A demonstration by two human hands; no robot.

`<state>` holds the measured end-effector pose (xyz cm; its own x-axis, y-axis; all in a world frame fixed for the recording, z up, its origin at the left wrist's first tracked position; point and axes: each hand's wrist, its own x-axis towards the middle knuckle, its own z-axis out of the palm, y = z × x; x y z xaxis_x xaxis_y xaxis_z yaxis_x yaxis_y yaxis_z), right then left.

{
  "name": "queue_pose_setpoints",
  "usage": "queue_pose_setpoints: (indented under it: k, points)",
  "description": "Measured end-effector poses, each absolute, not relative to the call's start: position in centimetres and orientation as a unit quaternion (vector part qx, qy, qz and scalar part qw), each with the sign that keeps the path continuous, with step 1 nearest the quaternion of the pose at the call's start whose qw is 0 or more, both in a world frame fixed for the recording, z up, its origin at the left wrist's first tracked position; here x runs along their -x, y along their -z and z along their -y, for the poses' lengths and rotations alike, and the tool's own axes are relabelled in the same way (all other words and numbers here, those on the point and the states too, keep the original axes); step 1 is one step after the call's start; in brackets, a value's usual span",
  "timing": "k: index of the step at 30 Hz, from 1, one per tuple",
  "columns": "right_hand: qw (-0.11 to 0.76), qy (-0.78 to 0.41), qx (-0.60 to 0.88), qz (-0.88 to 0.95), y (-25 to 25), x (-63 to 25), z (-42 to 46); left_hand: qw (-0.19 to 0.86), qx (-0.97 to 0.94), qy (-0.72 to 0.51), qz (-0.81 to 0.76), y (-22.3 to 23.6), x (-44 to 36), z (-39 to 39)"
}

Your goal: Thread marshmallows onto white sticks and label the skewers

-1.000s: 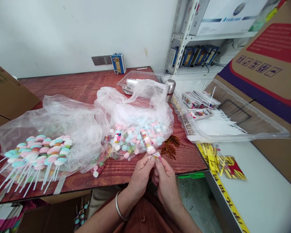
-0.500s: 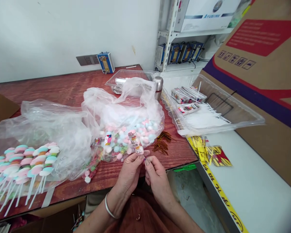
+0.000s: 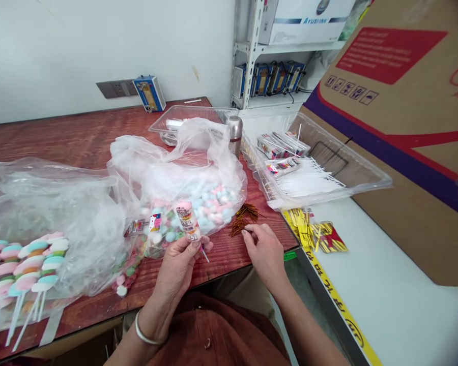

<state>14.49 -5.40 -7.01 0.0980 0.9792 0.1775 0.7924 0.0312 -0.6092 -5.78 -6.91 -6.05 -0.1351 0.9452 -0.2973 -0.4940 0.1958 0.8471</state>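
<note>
My left hand [image 3: 178, 267] is closed around the gathered neck of a marshmallow lollipop [image 3: 188, 222] in a clear printed wrapper, held upright with its short white stick poking out below. At the right end of the wooden table, my right hand [image 3: 266, 255] pinches thumb and index finger at the near edge of a pile of gold twist ties [image 3: 248, 212]. A large clear plastic bag [image 3: 168, 170] of pastel marshmallows lies behind my left hand. Unwrapped marshmallow lollipops [image 3: 26, 264] lie in rows on another plastic bag at the left.
A clear tray [image 3: 370, 182] at the right holds white sticks [image 3: 309, 178] and stacked printed wrappers. A steel flask [image 3: 235, 133] stands behind the bag. Yellow-gold tie packets [image 3: 330, 238] lie on the white surface, beside a big cardboard box [image 3: 404, 168].
My right hand has let go of the lollipop's neck and moved right to the twist ties. My left hand has carried the lollipop left. The view has shifted to the right.
</note>
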Motion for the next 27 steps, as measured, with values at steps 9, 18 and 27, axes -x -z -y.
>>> queue_pose_setpoints:
  k: [9, 18, 27]
  points:
    - [0.27, -0.12, 0.688, 0.662, 8.2, -13.2, 3.1, 0.591, -0.269, -0.578, -0.494, 5.6, 5.7, 7.3]
    - [0.36, -0.175, 0.64, 0.656, 8.1, -14.5, 3.9, 0.561, -0.334, -0.556, -0.514, 6.0, 6.6, 7.0]
    - [0.409, -0.191, 0.633, 0.629, 8.2, -15.1, 3.9, 0.555, -0.352, -0.54, -0.526, 5.9, 7.2, 7.2]
